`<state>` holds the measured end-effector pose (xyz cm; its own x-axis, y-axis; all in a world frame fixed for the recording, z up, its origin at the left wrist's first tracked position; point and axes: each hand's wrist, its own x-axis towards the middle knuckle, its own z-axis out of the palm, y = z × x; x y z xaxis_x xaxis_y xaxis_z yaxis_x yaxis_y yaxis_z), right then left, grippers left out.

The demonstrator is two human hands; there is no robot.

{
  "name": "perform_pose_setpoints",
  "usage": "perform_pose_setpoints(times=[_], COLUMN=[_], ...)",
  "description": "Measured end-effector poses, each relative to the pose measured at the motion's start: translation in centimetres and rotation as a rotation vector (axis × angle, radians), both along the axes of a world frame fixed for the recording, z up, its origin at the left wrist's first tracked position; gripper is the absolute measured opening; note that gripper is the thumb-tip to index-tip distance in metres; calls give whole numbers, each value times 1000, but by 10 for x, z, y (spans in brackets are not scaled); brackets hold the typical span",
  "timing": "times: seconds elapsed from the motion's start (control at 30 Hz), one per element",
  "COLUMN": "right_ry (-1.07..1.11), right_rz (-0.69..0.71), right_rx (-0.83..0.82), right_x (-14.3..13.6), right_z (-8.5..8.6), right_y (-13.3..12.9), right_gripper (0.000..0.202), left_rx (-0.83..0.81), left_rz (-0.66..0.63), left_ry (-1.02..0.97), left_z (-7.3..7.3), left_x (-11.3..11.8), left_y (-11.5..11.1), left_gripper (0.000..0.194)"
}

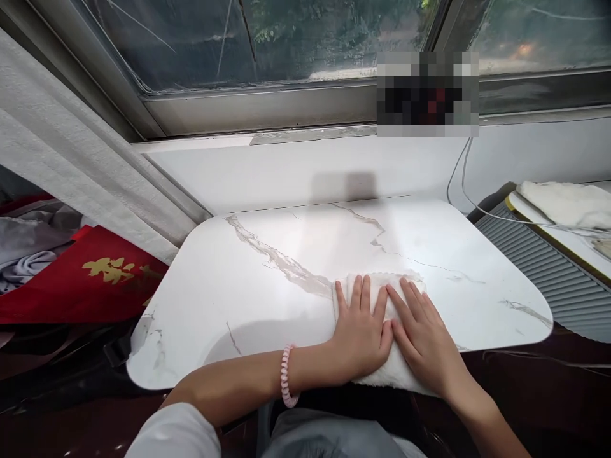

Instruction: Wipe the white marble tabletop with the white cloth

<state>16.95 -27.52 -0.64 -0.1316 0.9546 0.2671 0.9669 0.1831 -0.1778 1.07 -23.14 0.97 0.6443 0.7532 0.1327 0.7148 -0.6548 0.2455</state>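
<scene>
- Two bare hands in view, both palm down on one folded, fluffy white cloth.
- Left hand open and flat, fingers straight and spread toward the window, pressing on the cloth without closing around any of it.
- Right hand also open and flat on the cloth's right part, fingers straight, angled up and to the left, likewise without a closed grip.
- Thumb tips and index fingertips of both hands very near each other over the middle of the cloth; too close to tell for certain whether touching.
- Cloth lying at the near edge of a white marble-patterned table, right of its center, with grey-brown veins across the rounded top.
- On the left wrist, a pink coiled band; higher up that arm, a white sleeve.
- Beyond the table, a low white wall and a metal-framed window, with a pixelated patch at the sill.
- To the left, a pale curtain and red fabric with gold lettering.
- To the right, thin white cables, a grey ribbed surface and another fluffy white piece.
</scene>
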Motion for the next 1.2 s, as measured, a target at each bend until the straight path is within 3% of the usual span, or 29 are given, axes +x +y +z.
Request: perform_pose_setpoints(times=[0.1,0.2,0.33,0.5,0.6,0.7,0.83,0.97,1.07,1.2], right_ry=[-18,-57,-93,-61,-51,-62,-59,-66,-81,-116], right_rz=[5,-1,-49,-52,-61,-49,-59,-51,-47,-43], right_rx=[-50,-104,-117,-74,-55,-25,-25,-33,-27,-48], right_x=[8,22,48,75,87,98,106,107,108,108], right_z=[-3,-9,-14,-6,-2,0,0,-1,-3,0], right_y=[9,42,115,209,245,266,276,265,238,178], right_gripper=[61,61,60,56,55,54,55,56,56,56], left_rx=[1,3,-3,-10,0,19,35,16,-11,-33], left_rz=[-13,-17,10,80,118,147,147,117,80,90], left_ry=[24,49,63,33,15,13,26,27,28,27], left_z=[1,1,0,-3,-4,-4,-4,-3,-3,-1], left_x=[4,15,42,79,97,110,119,116,114,112], left_y=[5,31,95,184,219,238,248,243,221,161], left_gripper=[60,61,60,58,56,56,55,55,56,57])
